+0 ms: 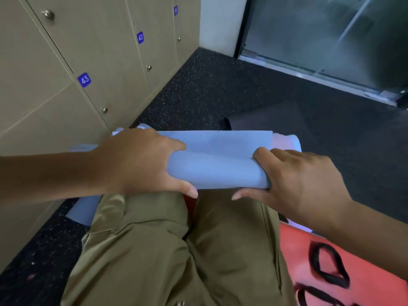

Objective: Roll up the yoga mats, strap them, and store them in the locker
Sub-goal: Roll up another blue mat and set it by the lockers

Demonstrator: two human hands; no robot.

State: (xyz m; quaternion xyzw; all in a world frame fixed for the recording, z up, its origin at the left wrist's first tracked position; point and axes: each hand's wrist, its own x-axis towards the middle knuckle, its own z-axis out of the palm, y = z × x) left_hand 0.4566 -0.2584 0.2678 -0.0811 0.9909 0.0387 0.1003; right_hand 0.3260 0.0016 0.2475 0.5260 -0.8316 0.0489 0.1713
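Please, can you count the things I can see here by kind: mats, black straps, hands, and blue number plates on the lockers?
Mats: 2, blue mat and red mat
Black straps: 2
Hands: 2, left hand and right hand
Number plates: 3 (43, 42, one unreadable)
Total: 9

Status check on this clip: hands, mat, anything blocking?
Left hand and right hand both grip the blue mat, partly rolled. No strap on it. Lockers shut. Nothing blocking.

Tan locker doors (106, 40) with round metal knobs (48, 14) and blue number tags (84, 79) lined the wall left of the hands. Beyond the hands, dark speckled floor (209, 89) ran to a frosted glass door (320, 29) beside a pale wall (218, 21).
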